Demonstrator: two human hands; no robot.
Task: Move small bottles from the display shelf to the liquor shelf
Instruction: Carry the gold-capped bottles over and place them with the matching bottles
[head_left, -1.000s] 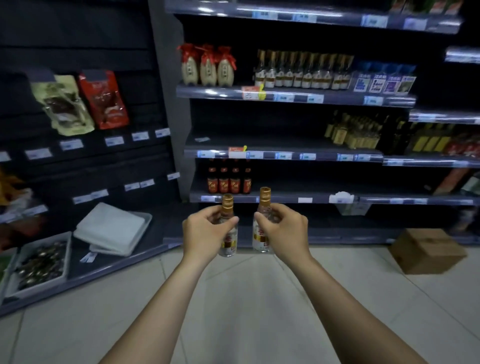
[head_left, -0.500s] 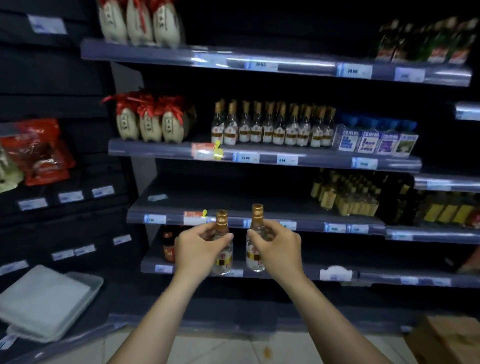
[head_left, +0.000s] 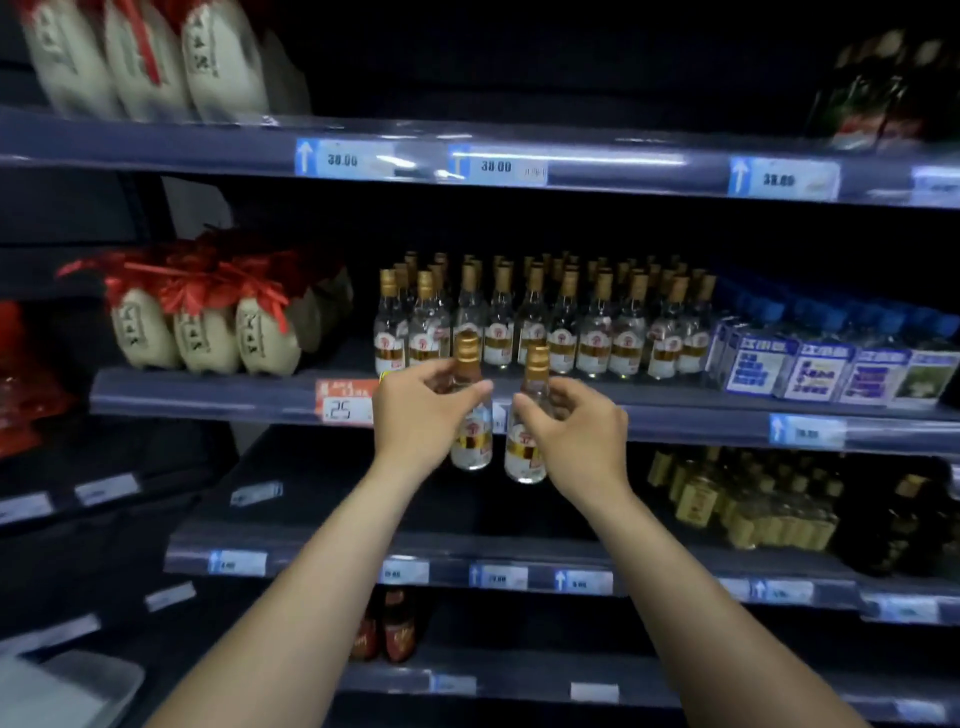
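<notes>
My left hand (head_left: 421, 415) grips a small clear bottle (head_left: 471, 447) with a gold cap and a red-and-gold label. My right hand (head_left: 576, 431) grips a second small bottle (head_left: 524, 457) of the same kind. Both bottles are upright, side by side, just in front of the edge of the liquor shelf (head_left: 701, 410). On that shelf, right behind my hands, stand several rows of matching small bottles (head_left: 582, 322).
Cream jars with red ribbons (head_left: 202, 322) sit left of the bottle rows, blue boxes (head_left: 831, 364) to the right. A bare stretch of the shelf below (head_left: 415, 519) lies under my hands, with yellow-labelled bottles (head_left: 737, 499) at its right. More shelves run above and below.
I have come closer to the shelving and raised both bottles from the level of the lower shelves up to the shelf with the matching bottles. My grip on both is unchanged.
</notes>
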